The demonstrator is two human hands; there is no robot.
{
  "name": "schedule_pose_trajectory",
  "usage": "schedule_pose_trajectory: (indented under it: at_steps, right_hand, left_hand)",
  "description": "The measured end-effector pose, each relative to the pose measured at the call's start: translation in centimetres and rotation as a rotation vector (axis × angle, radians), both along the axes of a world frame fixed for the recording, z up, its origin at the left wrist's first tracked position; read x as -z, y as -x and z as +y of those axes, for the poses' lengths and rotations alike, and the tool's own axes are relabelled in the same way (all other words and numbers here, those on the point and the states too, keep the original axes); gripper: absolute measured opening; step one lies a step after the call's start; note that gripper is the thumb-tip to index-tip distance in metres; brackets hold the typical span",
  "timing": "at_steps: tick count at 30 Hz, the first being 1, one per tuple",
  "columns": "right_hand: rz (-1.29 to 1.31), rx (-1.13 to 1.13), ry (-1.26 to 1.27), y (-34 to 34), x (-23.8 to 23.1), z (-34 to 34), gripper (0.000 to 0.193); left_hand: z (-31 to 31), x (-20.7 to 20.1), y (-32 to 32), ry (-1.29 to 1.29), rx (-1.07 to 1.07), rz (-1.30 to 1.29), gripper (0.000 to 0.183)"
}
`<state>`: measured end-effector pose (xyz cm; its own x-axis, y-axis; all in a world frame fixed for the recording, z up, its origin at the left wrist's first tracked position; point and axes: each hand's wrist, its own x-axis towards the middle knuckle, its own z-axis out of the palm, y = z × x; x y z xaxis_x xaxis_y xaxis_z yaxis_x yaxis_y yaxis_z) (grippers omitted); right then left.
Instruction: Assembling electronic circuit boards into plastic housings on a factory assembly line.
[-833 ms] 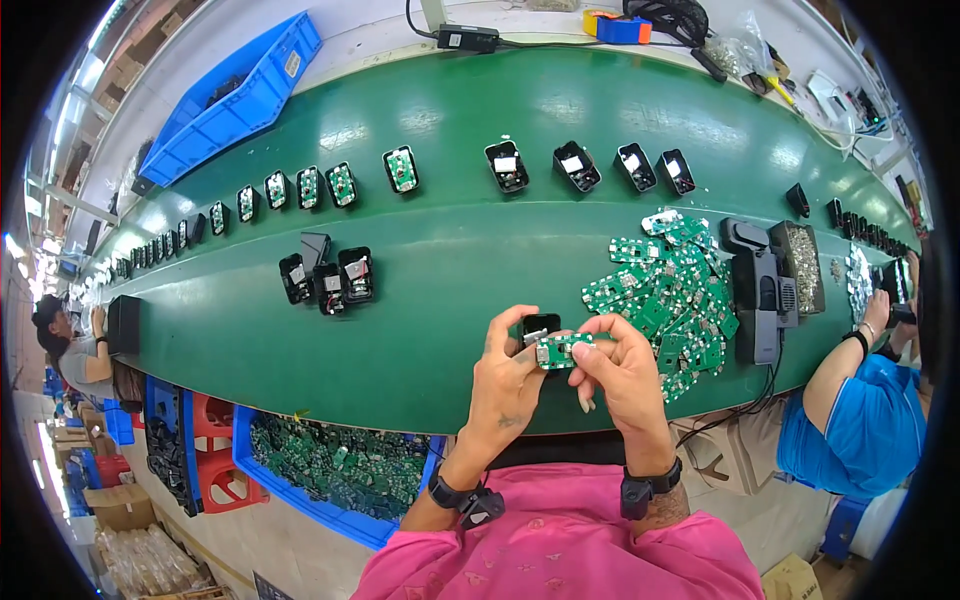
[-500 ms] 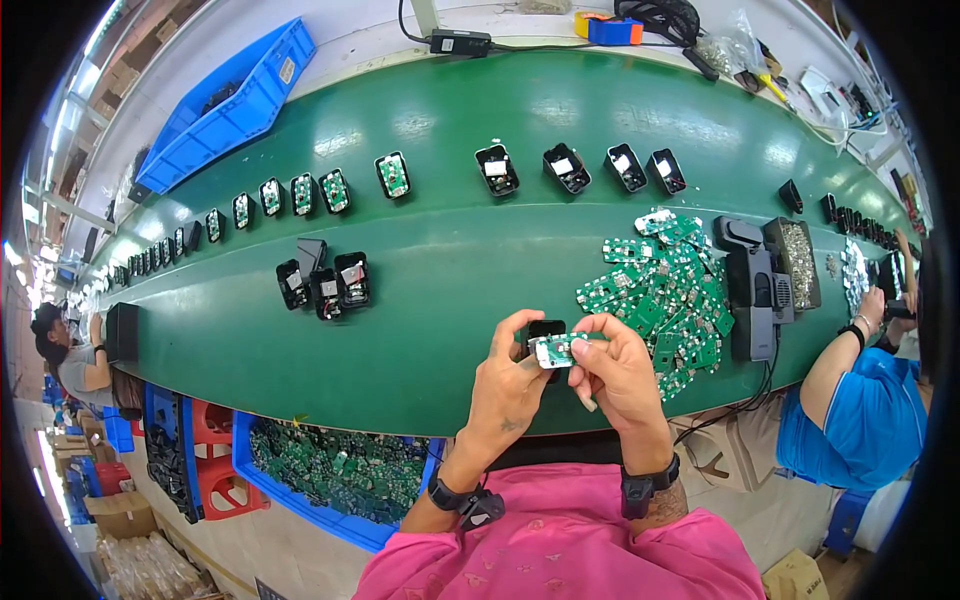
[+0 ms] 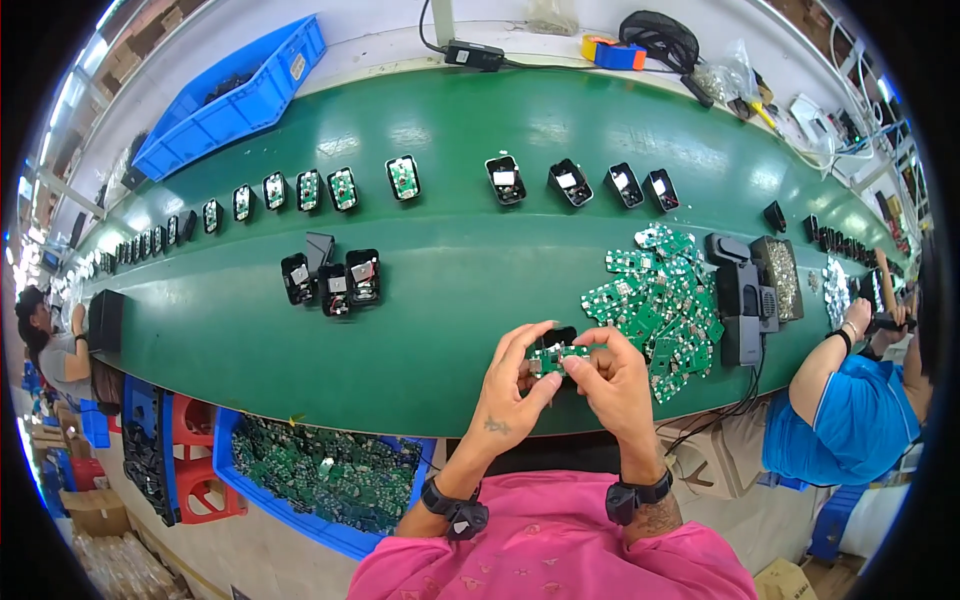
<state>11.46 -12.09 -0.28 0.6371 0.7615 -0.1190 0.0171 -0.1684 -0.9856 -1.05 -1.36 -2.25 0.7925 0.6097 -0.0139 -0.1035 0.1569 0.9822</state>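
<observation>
Hands (image 3: 565, 375) nearer on circuit board (image 3: 548, 357)

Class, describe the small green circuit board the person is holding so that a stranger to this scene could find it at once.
Start at the long green belt and follow its near edge to the person in the pink top. The left hand and right hand meet over a black housing, pinching the circuit board between their fingertips. Unlike the boards in the loose pile to the right, it is lifted off the belt.
</observation>
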Motion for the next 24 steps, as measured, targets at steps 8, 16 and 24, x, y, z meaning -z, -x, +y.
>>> schedule_pose_trajectory:
  at_steps: [8, 16, 24]
  right_hand:
    - [-0.464, 0.027, 0.029, 1.5, -1.2, 1.9, 0.024]
    - [-0.701, -0.04, 0.035, 1.3, -1.0, 4.0, 0.019]
    - [-0.676, -0.048, 0.001, 2.1, -1.4, 6.8, 0.024]
  left_hand:
    - [0.8, 0.7, 0.9, 0.432, 0.01, -0.125, 0.056]
    - [2.0, 1.2, 0.8, 0.528, -0.041, -0.096, 0.049]
    - [3.1, 0.9, 0.3, 0.266, -0.191, -0.063, 0.055]
